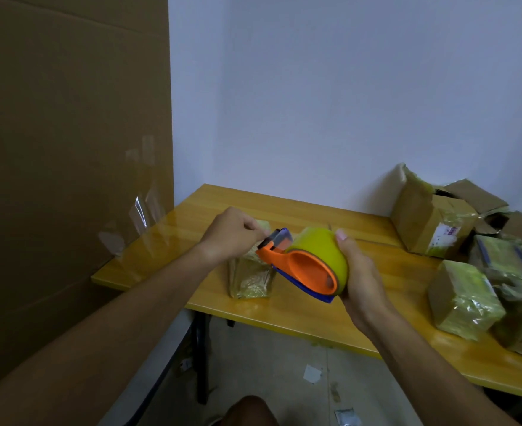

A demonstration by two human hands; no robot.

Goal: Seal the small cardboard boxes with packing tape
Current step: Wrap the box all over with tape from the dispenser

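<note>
Head view of a taping station. The right hand (358, 272) grips a tape dispenser (307, 267), fingers curled around its yellow tape roll (321, 244), holding it above the wooden tabletop (299, 309); the orange and blue frame points left, toward the other hand. The left hand (232, 232) has its fingers curled at the dispenser's cutter end (276, 238), apparently pinching the loose tape end, though the tape itself is too clear to make out. Directly below the two hands, a small cardboard box (250, 278), already covered in glossy tape, rests on the tabletop near its front edge. At the right end of the tabletop lies a cluster of taped boxes (465, 296), and behind them a larger torn carton (428, 219) stands against the white wall (330, 87). A tall cardboard sheet (69, 149) with strips of clear tape stuck on it stands at the left. Paper scraps (312, 373) lie on the floor beneath the tabletop.
</note>
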